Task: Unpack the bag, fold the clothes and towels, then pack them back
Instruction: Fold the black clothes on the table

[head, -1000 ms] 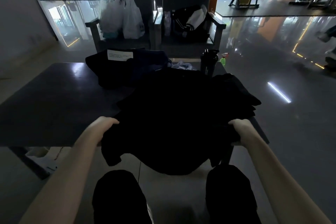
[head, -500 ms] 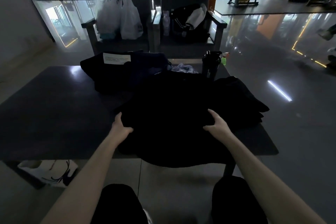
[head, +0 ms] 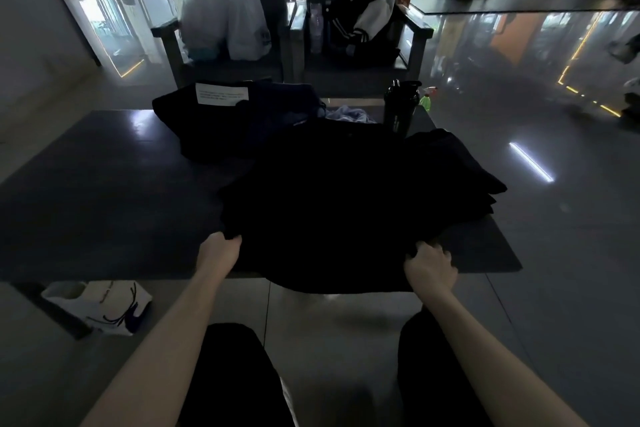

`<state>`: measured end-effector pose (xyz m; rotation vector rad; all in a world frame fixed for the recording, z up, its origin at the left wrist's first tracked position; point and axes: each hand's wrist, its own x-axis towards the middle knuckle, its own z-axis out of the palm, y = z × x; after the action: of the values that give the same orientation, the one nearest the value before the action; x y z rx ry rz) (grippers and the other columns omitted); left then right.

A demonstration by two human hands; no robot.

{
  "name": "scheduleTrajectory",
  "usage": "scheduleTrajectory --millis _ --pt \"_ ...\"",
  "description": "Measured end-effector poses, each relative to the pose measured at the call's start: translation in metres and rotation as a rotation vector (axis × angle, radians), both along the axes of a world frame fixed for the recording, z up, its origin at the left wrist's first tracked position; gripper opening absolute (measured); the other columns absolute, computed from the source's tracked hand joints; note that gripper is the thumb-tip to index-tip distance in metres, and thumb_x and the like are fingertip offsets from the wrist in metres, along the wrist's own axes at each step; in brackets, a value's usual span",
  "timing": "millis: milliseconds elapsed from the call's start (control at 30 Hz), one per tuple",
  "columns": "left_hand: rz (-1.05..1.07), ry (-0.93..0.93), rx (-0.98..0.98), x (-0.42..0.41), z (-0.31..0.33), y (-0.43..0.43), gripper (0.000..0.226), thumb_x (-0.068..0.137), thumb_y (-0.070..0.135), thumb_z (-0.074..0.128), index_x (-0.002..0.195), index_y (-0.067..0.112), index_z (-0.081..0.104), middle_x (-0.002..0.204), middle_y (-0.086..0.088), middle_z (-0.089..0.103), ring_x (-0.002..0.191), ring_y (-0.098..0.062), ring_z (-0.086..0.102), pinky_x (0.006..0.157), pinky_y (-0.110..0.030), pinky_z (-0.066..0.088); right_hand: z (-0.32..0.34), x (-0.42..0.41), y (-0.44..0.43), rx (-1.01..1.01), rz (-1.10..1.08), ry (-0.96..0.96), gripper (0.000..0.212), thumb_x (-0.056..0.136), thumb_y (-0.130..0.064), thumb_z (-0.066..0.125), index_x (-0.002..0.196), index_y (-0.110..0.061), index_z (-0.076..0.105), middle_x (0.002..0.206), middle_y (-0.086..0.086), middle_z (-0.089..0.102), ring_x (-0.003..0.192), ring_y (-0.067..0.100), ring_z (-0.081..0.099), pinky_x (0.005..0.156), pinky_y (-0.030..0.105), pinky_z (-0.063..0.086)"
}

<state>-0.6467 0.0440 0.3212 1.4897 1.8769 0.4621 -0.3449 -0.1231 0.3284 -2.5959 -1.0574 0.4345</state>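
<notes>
A black garment (head: 325, 211) lies spread on the dark table (head: 97, 204), its near edge hanging over the table's front. My left hand (head: 220, 251) grips the garment's left edge. My right hand (head: 431, 262) grips its right edge near the table's front. To the right lies a stack of dark folded clothes (head: 460, 166). Behind, a black bag (head: 239, 118) with a white label sits at the table's back, with a pale cloth (head: 349, 114) beside it.
A black shaker bottle (head: 400, 107) stands at the table's back right. Two armchairs behind hold white plastic bags (head: 225, 14) and a dark jacket (head: 360, 28). A white paper bag (head: 104, 305) lies on the floor under the table's left front.
My hands pressed flat on the garment half a second ago. Both have since drawn back toward me and now grip its left and right edges.
</notes>
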Motion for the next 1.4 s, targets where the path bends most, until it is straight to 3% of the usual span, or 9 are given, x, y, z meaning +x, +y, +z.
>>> scheduleTrajectory --millis 133,267,467,667,833,1000,1100,1233,1400 --pt "0.034 -0.150 -0.040 -0.009 0.009 0.000 0.031 0.094 0.032 0.054 0.107 0.004 0.059 0.086 -0.006 0.060 0.077 -0.021 0.057 0.072 -0.035 0.047 0.011 -0.001 -0.013 0.307 -0.032 0.213 0.027 0.100 -0.017 0.038 0.120 -0.011 0.054 0.087 0.007 0.061 0.084 0.028 0.058 0.076 0.040 0.046" --pt "0.063 -0.227 -0.045 -0.021 0.024 -0.004 0.037 0.092 0.027 0.059 0.117 0.000 0.059 0.100 -0.013 0.063 0.092 -0.029 0.061 0.085 -0.040 0.049 0.031 0.002 -0.018 0.432 -0.065 0.397 0.030 0.101 -0.016 0.036 0.124 -0.007 0.054 0.076 0.003 0.057 0.060 0.015 0.051 0.054 0.031 0.038" --pt "-0.046 -0.233 -0.182 -0.038 0.068 -0.026 0.031 0.084 0.021 0.072 0.107 0.003 0.062 0.087 -0.011 0.067 0.076 -0.024 0.065 0.056 -0.030 0.046 0.065 0.022 -0.021 0.456 -0.124 0.752 0.038 0.095 -0.012 0.052 0.133 -0.012 0.050 0.114 0.013 0.060 0.097 0.027 0.062 0.084 0.042 0.054" --pt "-0.039 -0.448 -0.143 -0.056 0.100 -0.043 0.030 0.089 0.015 0.065 0.118 0.005 0.061 0.098 -0.016 0.067 0.082 -0.029 0.064 0.063 -0.033 0.056 0.085 0.032 -0.042 0.656 -0.116 1.022 0.030 0.091 -0.007 0.050 0.088 -0.021 0.076 0.085 0.004 0.072 0.072 0.015 0.068 0.063 0.032 0.056" --pt "0.050 -0.687 -0.100 -0.058 0.111 -0.050 0.030 0.094 0.009 0.052 0.119 0.025 0.060 0.097 -0.009 0.061 0.077 -0.021 0.058 0.047 -0.027 0.054 0.089 0.029 -0.048 0.725 0.006 1.242 0.056 0.075 0.020 0.033 0.113 -0.008 0.063 0.087 0.012 0.059 0.077 0.018 0.063 0.060 0.026 0.056" --pt "0.028 -0.933 -0.129 -0.058 0.118 -0.060 0.040 0.088 -0.003 0.035 0.106 0.014 0.067 0.105 -0.014 0.061 0.087 -0.024 0.060 0.070 -0.035 0.055 0.082 0.026 -0.052 0.573 0.192 0.894 0.067 0.074 0.024 0.048 0.126 -0.020 0.053 0.096 0.010 0.058 0.075 0.012 0.063 0.073 0.025 0.055" --pt "-0.060 -0.944 -0.143 -0.062 0.121 -0.064 0.058 0.077 -0.015 0.023 0.118 0.006 0.058 0.116 -0.020 0.056 0.098 -0.029 0.060 0.085 -0.040 0.048 0.084 0.022 -0.054 0.543 0.249 0.570 0.053 0.078 0.008 0.065 0.119 -0.025 0.056 0.094 -0.001 0.063 0.079 0.006 0.062 0.061 0.011 0.047" --pt "-0.214 -0.817 -0.144 -0.065 0.121 -0.068 0.073 0.076 -0.032 0.022 0.127 0.011 0.052 0.120 -0.011 0.052 0.107 -0.027 0.061 0.084 -0.038 0.052 0.086 0.018 -0.053 0.611 0.262 0.218 0.045 0.077 0.016 0.052 0.104 -0.017 0.063 0.078 -0.007 0.062 0.062 0.003 0.056 0.046 0.004 0.038" --pt "-0.224 -0.344 0.146 -0.065 0.115 -0.063 0.036 0.078 -0.015 0.064 0.109 0.004 0.065 0.098 -0.014 0.063 0.085 -0.020 0.060 0.070 -0.022 0.052 0.085 0.017 -0.053 0.648 0.151 -0.005 0.013 0.087 -0.012 0.058 0.080 -0.015 0.069 0.076 0.002 0.064 0.065 0.015 0.058 0.051 0.025 0.043"
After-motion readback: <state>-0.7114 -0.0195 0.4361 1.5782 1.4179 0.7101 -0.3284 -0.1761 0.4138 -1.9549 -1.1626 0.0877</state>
